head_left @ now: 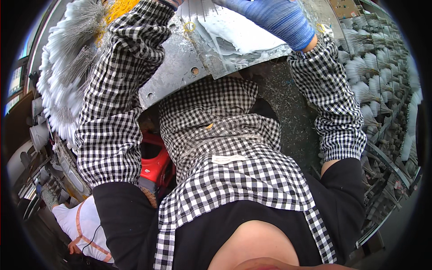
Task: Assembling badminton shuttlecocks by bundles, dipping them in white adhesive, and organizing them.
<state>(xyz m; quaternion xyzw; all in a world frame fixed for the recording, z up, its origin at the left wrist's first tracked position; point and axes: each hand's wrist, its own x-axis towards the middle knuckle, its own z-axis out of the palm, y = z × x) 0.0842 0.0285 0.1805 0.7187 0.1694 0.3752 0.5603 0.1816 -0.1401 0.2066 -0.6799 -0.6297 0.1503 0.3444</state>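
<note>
Both my hands are at the top edge, over a metal work table (173,67). My left hand (173,3) is nearly all cut off; only a bit past the checked sleeve shows, and its fingers are hidden. My right hand (276,20), in a blue knitted glove, reaches leftward over a white heap (243,33) on a clear sheet. Its fingertips run out of the picture, so their grip is hidden. Between the hands, thin grey bristles (198,10) hang into view. A yellow rubber band (189,27) lies just below them.
Bundles of grey-white bristles (67,58) stand at the left, beside a pile of yellow rubber bands (120,10). More bundles (373,76) fill a rack on the right. A red plastic stool (155,157) is below the table. Another person in white (85,225) is at lower left.
</note>
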